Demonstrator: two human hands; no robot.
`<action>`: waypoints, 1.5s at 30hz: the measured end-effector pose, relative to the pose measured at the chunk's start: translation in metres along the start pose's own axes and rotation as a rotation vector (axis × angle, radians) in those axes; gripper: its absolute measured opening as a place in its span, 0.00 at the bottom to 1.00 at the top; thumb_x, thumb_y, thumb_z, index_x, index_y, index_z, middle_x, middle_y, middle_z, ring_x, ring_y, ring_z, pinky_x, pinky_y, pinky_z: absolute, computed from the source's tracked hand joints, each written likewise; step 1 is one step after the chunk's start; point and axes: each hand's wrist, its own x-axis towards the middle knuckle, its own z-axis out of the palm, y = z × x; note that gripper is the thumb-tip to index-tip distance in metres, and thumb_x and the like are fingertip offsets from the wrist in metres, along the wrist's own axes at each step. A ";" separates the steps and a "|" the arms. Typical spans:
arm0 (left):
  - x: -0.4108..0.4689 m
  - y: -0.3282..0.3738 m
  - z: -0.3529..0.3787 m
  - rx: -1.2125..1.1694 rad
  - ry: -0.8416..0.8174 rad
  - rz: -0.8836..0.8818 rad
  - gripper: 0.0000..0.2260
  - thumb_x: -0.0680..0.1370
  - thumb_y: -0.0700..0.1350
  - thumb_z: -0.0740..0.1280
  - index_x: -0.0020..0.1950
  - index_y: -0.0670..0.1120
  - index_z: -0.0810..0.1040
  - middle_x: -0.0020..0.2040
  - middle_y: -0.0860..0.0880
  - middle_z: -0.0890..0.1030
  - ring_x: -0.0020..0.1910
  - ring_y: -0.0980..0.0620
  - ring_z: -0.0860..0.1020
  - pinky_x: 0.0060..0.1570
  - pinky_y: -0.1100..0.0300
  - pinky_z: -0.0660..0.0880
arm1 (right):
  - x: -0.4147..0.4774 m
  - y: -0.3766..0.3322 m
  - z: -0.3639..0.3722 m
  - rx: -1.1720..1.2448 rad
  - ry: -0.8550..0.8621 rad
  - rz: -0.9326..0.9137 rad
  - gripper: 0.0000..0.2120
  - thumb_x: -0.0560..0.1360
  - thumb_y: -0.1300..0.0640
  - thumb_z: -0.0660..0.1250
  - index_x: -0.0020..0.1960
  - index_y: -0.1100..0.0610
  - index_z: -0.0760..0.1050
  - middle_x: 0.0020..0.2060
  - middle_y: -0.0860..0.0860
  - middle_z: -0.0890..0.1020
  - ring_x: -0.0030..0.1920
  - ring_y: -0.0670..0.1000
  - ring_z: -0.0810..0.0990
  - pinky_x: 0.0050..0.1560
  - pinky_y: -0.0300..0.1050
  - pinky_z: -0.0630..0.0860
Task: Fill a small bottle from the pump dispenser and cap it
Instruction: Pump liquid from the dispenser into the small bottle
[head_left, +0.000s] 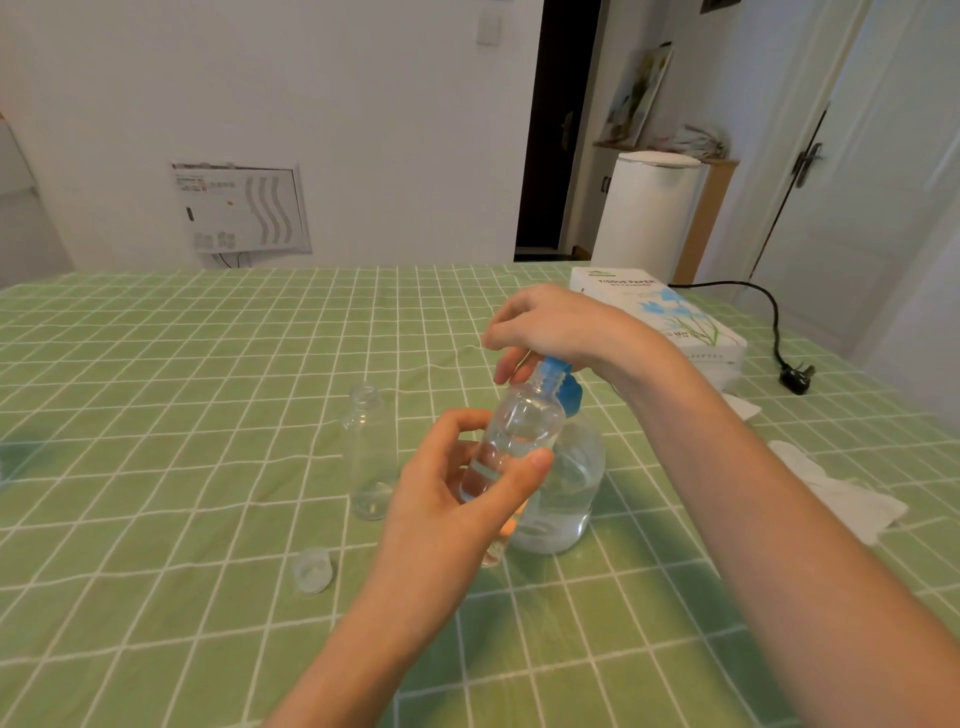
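My left hand (457, 499) grips a small clear bottle (519, 431), tilted, with its open neck up against the blue nozzle of the pump dispenser (566, 483). The dispenser is a clear round bottle partly filled with clear liquid, with a blue pump head (563, 387). My right hand (561, 327) rests on top of the pump head, palm down, fingers loosely bent. A little liquid shows low in the held bottle. A clear cap (312, 570) lies on the cloth to the front left.
A second empty clear bottle (370, 452) stands uncapped just left of my left hand. A tissue box (675, 317) sits at the back right, crumpled white tissue (841, 493) at the right, and a black cable with plug (795, 374) beyond. Green checked tablecloth (156, 415) covers the table.
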 end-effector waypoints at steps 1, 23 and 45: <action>0.000 0.000 0.000 -0.002 0.002 -0.002 0.11 0.65 0.53 0.72 0.46 0.54 0.78 0.34 0.52 0.81 0.34 0.53 0.77 0.30 0.66 0.73 | 0.000 0.000 0.001 0.000 -0.004 0.005 0.14 0.76 0.54 0.65 0.59 0.59 0.75 0.49 0.56 0.84 0.53 0.57 0.82 0.59 0.56 0.77; 0.000 0.000 -0.001 0.012 -0.006 -0.007 0.13 0.66 0.54 0.73 0.47 0.54 0.78 0.34 0.52 0.81 0.31 0.54 0.76 0.29 0.66 0.72 | -0.002 -0.002 -0.002 -0.033 0.007 0.003 0.16 0.77 0.54 0.64 0.61 0.61 0.74 0.51 0.58 0.84 0.55 0.58 0.82 0.58 0.54 0.75; -0.001 0.003 0.000 -0.012 -0.002 -0.028 0.14 0.68 0.53 0.75 0.50 0.50 0.78 0.36 0.48 0.81 0.30 0.54 0.74 0.28 0.66 0.72 | -0.002 -0.002 0.001 0.021 0.040 0.005 0.19 0.76 0.56 0.63 0.63 0.66 0.73 0.54 0.64 0.81 0.58 0.64 0.79 0.61 0.60 0.74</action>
